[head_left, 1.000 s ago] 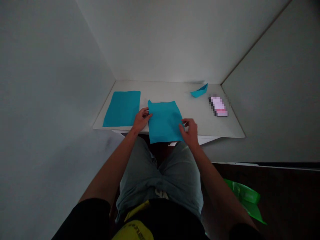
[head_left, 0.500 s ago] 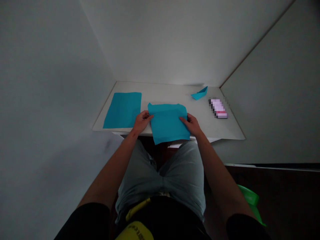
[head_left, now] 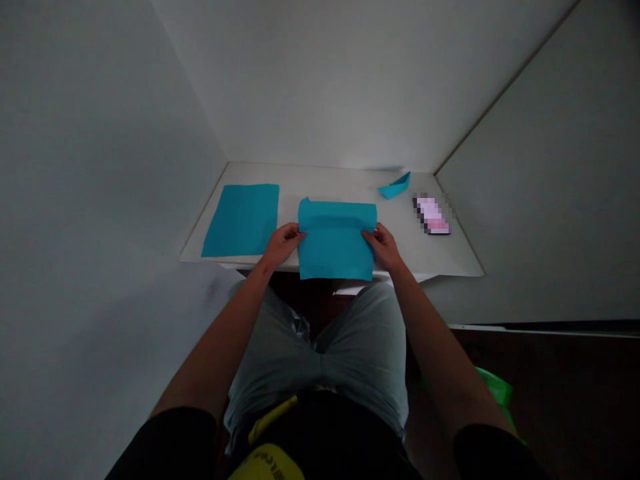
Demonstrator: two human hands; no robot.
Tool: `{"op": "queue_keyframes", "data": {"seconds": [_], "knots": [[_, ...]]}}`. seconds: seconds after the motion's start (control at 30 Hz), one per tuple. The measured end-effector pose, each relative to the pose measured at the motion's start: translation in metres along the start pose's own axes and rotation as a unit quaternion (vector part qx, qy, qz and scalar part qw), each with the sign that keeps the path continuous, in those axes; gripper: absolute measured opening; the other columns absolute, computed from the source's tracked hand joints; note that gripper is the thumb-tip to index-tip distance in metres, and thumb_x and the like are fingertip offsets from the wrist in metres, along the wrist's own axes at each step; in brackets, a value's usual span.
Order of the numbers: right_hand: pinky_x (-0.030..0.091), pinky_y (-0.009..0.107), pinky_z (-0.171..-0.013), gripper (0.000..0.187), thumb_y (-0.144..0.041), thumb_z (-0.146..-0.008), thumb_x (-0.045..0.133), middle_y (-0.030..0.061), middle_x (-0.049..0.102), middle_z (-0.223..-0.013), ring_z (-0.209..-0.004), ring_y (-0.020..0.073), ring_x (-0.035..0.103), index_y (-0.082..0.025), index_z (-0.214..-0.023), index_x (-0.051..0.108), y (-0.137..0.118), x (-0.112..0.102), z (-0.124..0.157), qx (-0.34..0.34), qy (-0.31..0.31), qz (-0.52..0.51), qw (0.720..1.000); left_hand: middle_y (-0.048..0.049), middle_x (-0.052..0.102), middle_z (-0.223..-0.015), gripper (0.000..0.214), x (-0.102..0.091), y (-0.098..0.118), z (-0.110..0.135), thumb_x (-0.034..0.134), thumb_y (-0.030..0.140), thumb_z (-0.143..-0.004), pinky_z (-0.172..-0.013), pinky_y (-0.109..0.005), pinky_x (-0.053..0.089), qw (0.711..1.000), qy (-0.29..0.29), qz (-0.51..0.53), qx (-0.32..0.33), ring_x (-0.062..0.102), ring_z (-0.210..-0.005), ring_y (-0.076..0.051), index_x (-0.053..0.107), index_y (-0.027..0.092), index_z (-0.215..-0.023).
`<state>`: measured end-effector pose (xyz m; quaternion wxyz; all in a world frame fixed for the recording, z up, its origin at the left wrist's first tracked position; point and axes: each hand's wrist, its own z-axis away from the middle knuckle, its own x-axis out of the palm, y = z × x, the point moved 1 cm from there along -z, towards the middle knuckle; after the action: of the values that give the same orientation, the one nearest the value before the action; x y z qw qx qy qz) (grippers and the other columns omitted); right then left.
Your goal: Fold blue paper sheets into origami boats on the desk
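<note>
A blue sheet of paper (head_left: pixel 336 250) is held up between my two hands, over the near edge of the white table. Its far edge curls, and its near edge hangs past the table edge. My left hand (head_left: pixel 283 243) pinches the left side, thumb on top and fingers behind. On the right side, my right hand (head_left: pixel 383 245) grips it the same way. The fingers behind the paper are partly hidden. A second blue sheet (head_left: pixel 243 220) lies flat to the left of my left hand. Beyond my right hand sits a folded blue paper boat (head_left: pixel 395 187).
The white table (head_left: pixel 325 175) stands against a wall, with walls on both sides. A phone (head_left: pixel 433 215), its screen pixelated, lies at the right. Something green (head_left: pixel 495 387) shows on the dark floor at lower right.
The held sheet has straightened from a tilt, and its far edge now curls more evenly. Both hands keep their grip. The whole view has shifted slightly.
</note>
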<state>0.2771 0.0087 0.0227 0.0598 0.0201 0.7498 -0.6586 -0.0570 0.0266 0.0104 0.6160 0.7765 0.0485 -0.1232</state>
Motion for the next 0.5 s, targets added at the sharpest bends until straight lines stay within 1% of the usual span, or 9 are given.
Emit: {"op": "queue_keyframes", "data": {"seconds": [0.1, 0.17, 0.23, 0.3, 0.37, 0.43, 0.5], "knots": [[0.056, 0.042, -0.086, 0.054, -0.072, -0.079, 0.077, 0.0043, 0.076, -0.092, -0.093, 0.0264, 0.068, -0.024, -0.104, 0.071, 0.003, -0.001, -0.001, -0.035, 0.017, 0.015, 0.999, -0.0044, 0.078, -0.095, 0.025, -0.003, -0.002, -0.002, 0.078, 0.046, -0.09, -0.084, -0.035, 0.061, 1.0, 0.009, 0.015, -0.003, 0.071, -0.085, -0.019, 0.074, 0.022, -0.096], [0.055, 0.042, -0.086, 0.049, -0.069, -0.078, 0.077, 0.0045, 0.074, -0.088, -0.092, 0.0266, 0.066, -0.023, -0.093, 0.071, 0.005, -0.003, -0.001, -0.048, 0.027, 0.028, 0.998, -0.0041, 0.078, -0.094, 0.021, -0.005, -0.002, -0.003, 0.077, 0.042, -0.09, -0.085, -0.035, 0.061, 1.0, 0.017, 0.02, -0.006, 0.071, -0.086, -0.019, 0.074, 0.022, -0.095], [0.053, 0.038, -0.081, 0.043, -0.065, -0.08, 0.073, 0.0038, 0.071, -0.084, -0.086, 0.0244, 0.063, -0.022, -0.087, 0.07, 0.005, -0.004, 0.0, -0.049, 0.016, 0.05, 0.997, -0.0043, 0.078, -0.096, 0.016, -0.007, -0.001, -0.004, 0.075, 0.038, -0.091, -0.088, -0.035, 0.06, 1.0, 0.023, 0.02, -0.005, 0.072, -0.09, -0.02, 0.074, 0.022, -0.094], [0.049, 0.035, -0.075, 0.037, -0.059, -0.085, 0.067, 0.0027, 0.067, -0.081, -0.079, 0.0216, 0.059, -0.022, -0.087, 0.071, 0.003, -0.005, 0.001, -0.042, 0.003, 0.074, 0.996, -0.0048, 0.079, -0.098, 0.013, -0.009, 0.002, -0.003, 0.07, 0.033, -0.093, -0.09, -0.036, 0.06, 1.0, 0.019, 0.012, 0.0, 0.072, -0.093, -0.021, 0.077, 0.022, -0.095], [0.047, 0.033, -0.072, 0.033, -0.053, -0.087, 0.06, 0.002, 0.065, -0.08, -0.075, 0.02, 0.056, -0.022, -0.089, 0.073, 0.0, -0.006, 0.002, -0.029, -0.001, 0.089, 0.996, -0.0046, 0.079, -0.096, 0.016, -0.01, 0.005, -0.001, 0.064, 0.028, -0.095, -0.089, -0.036, 0.059, 1.0, 0.012, -0.003, -0.003, 0.072, -0.092, -0.02, 0.079, 0.022, -0.094], [0.046, 0.032, -0.071, 0.031, -0.047, -0.087, 0.056, 0.0019, 0.065, -0.081, -0.075, 0.0197, 0.055, -0.022, -0.09, 0.074, -0.003, -0.005, 0.002, -0.016, 0.009, 0.093, 0.995, -0.0041, 0.079, -0.095, 0.019, -0.009, 0.008, 0.0, 0.061, 0.023, -0.094, -0.088, -0.036, 0.059, 1.0, 0.009, -0.019, -0.012, 0.07, -0.09, -0.02, 0.08, 0.022, -0.094], [0.046, 0.033, -0.072, 0.032, -0.044, -0.087, 0.052, 0.0024, 0.066, -0.083, -0.077, 0.0201, 0.055, -0.022, -0.091, 0.075, -0.007, -0.005, 0.002, -0.006, 0.019, 0.091, 0.996, -0.004, 0.079, -0.098, 0.022, -0.007, 0.011, 0.0, 0.058, 0.02, -0.093, -0.089, -0.036, 0.058, 0.999, 0.018, -0.029, -0.017, 0.07, -0.093, -0.021, 0.08, 0.022, -0.095]]}}
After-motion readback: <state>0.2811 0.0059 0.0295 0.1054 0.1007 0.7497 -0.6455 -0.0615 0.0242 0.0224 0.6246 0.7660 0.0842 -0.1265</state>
